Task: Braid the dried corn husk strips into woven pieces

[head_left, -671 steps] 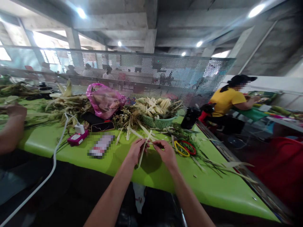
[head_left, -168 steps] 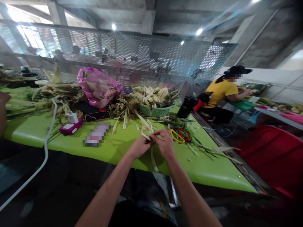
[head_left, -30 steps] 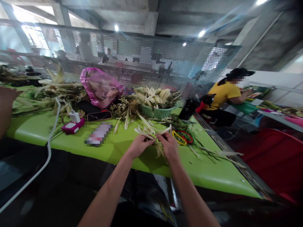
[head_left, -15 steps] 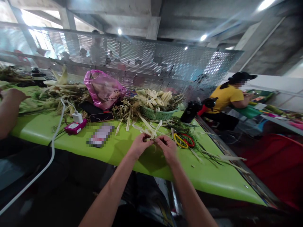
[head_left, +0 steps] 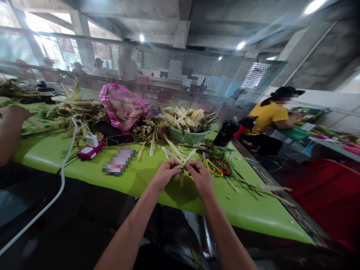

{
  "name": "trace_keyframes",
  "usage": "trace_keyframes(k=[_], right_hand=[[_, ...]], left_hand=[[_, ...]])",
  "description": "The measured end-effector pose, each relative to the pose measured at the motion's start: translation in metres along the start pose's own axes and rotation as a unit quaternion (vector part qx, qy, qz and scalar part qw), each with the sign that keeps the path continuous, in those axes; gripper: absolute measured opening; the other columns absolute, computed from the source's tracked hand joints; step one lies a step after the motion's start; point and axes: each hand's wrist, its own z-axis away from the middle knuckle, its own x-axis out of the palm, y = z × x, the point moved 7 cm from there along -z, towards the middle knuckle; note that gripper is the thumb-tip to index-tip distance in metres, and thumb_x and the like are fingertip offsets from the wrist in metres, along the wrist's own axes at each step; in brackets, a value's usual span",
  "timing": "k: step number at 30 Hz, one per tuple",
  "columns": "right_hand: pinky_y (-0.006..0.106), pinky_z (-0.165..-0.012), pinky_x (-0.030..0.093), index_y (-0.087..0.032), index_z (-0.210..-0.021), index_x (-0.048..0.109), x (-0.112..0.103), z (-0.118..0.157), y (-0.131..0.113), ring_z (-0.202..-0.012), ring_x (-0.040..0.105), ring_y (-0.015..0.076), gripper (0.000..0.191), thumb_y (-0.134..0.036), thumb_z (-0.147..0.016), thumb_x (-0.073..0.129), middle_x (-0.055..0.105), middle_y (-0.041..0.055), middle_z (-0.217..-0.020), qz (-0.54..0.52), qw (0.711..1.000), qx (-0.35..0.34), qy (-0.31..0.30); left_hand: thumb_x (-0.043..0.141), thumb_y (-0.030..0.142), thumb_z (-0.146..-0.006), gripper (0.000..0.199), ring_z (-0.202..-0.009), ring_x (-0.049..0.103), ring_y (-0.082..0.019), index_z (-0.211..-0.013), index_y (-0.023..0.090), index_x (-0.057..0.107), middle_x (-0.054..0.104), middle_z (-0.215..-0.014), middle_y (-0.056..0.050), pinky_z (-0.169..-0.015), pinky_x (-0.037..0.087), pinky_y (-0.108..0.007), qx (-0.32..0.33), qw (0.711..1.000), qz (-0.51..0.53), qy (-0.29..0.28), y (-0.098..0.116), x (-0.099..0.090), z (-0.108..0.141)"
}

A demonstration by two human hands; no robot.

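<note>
Near the front edge of the green table [head_left: 253, 210], my left hand [head_left: 165, 174] pinches the left side of a bundle of pale, dry leaf strips [head_left: 181, 157]. My right hand [head_left: 199, 175] grips the same bundle from the right, its fingertips close to the left ones. Several strips fan out above the fingers, and a blurred end hangs below them. Just right of my right hand lie scissors with yellow and red handles [head_left: 215, 167] on green stalks. Behind the hands stands a green basket [head_left: 187, 135] heaped with pale strips.
A pink plastic bag [head_left: 122, 108], a dark phone [head_left: 120, 140], a pixelated phone [head_left: 119, 161] and a magenta box [head_left: 89, 150] with a white cable lie left. A black bottle [head_left: 225, 133] stands right. Another person's hand [head_left: 17, 112] is far left; a person in yellow [head_left: 267, 116] sits right.
The strips between my hands have shifted and spread, with one end now hanging below my fingers. Both hands have stayed nearly in place. A figure behind the mesh has moved right.
</note>
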Motion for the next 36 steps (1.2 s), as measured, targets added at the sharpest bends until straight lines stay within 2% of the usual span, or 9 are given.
trace_keyframes(k=[4,6,12,16,22,26,29,33,36], right_hand=[[0.027,-0.063,0.045,-0.019,-0.088,0.068,0.008,0.0,0.01,-0.068,0.058,0.0157,0.025,-0.041,-0.076,0.066,0.066,0.0017,-0.078,-0.09,0.994,0.048,-0.046],[0.029,-0.066,0.046,-0.019,-0.087,0.068,0.007,-0.001,0.014,-0.07,0.06,0.0168,0.025,-0.04,-0.074,0.068,0.067,0.0023,-0.079,-0.107,0.992,0.048,-0.038],[0.028,-0.065,0.045,-0.017,-0.074,0.067,-0.005,-0.004,0.014,-0.064,0.056,0.0155,0.022,-0.038,-0.069,0.072,0.063,-0.0002,-0.065,-0.043,0.999,0.006,0.031],[0.03,-0.066,0.046,-0.017,-0.075,0.068,-0.005,-0.004,0.011,-0.066,0.057,0.0171,0.026,-0.042,-0.071,0.069,0.065,0.0018,-0.069,-0.031,0.999,0.008,0.024],[0.03,-0.068,0.047,-0.017,-0.081,0.069,-0.001,-0.002,0.007,-0.073,0.059,0.0187,0.029,-0.045,-0.075,0.066,0.067,0.005,-0.077,-0.057,0.998,0.014,0.007],[0.025,-0.051,0.038,-0.017,-0.073,0.064,0.002,0.001,0.006,-0.054,0.048,0.0122,0.029,-0.046,-0.072,0.069,0.057,0.0,-0.061,-0.052,0.998,0.035,-0.011],[0.024,-0.049,0.034,-0.017,-0.067,0.061,0.004,0.002,0.004,-0.052,0.043,0.0111,0.029,-0.044,-0.071,0.07,0.051,-0.0019,-0.057,-0.012,0.999,0.028,-0.023],[0.026,-0.054,0.036,-0.017,-0.068,0.06,0.0,0.0,-0.001,-0.056,0.045,0.013,0.025,-0.041,-0.072,0.068,0.053,-0.0012,-0.059,0.018,1.0,-0.012,0.012],[0.026,-0.053,0.036,-0.018,-0.069,0.06,-0.002,-0.003,0.003,-0.056,0.044,0.0129,0.025,-0.04,-0.072,0.068,0.052,-0.0016,-0.059,0.013,1.0,-0.008,0.024]], left_hand=[[0.078,0.031,-0.058,0.03,-0.064,0.056,-0.01,-0.079,0.013,0.065,0.064,-0.072,-0.001,-0.065,0.043,-0.022,0.0,1.0,0.006,0.004,0.0,0.0,0.0],[0.077,0.029,-0.059,0.027,-0.064,0.055,-0.01,-0.078,0.013,0.065,0.063,-0.071,-0.001,-0.065,0.043,-0.022,0.003,1.0,-0.02,0.01,-0.003,-0.001,-0.001],[0.073,0.021,-0.061,0.021,-0.061,0.054,-0.011,-0.078,0.013,0.067,0.063,-0.068,-0.001,-0.061,0.041,-0.023,-0.002,0.996,-0.085,-0.022,-0.013,0.001,-0.004],[0.076,0.027,-0.059,0.029,-0.066,0.055,-0.011,-0.083,0.014,0.066,0.064,-0.074,-0.002,-0.067,0.042,-0.024,-0.006,0.998,-0.066,-0.02,-0.009,0.003,-0.002],[0.077,0.043,-0.06,0.039,-0.067,0.051,-0.01,-0.081,0.014,0.061,0.058,-0.073,0.0,-0.066,0.04,-0.022,0.023,0.999,-0.043,-0.002,0.0,0.002,-0.002],[0.078,0.043,-0.058,0.041,-0.069,0.052,-0.01,-0.082,0.014,0.061,0.061,-0.075,0.0,-0.068,0.04,-0.023,0.031,0.999,-0.008,0.015,-0.001,-0.002,-0.003],[0.079,0.042,-0.057,0.041,-0.064,0.05,-0.009,-0.082,0.014,0.062,0.059,-0.072,0.001,-0.065,0.039,-0.022,0.023,0.999,-0.005,0.028,-0.001,-0.004,-0.004],[0.079,0.043,-0.056,0.04,-0.062,0.048,-0.008,-0.078,0.013,0.063,0.058,-0.067,0.001,-0.061,0.037,-0.021,0.02,0.999,-0.011,0.047,-0.003,-0.006,-0.005],[0.08,0.043,-0.054,0.041,-0.061,0.048,-0.008,-0.076,0.013,0.062,0.057,-0.065,0.001,-0.061,0.037,-0.021,0.021,0.998,0.017,0.059,-0.004,-0.009,-0.005]])
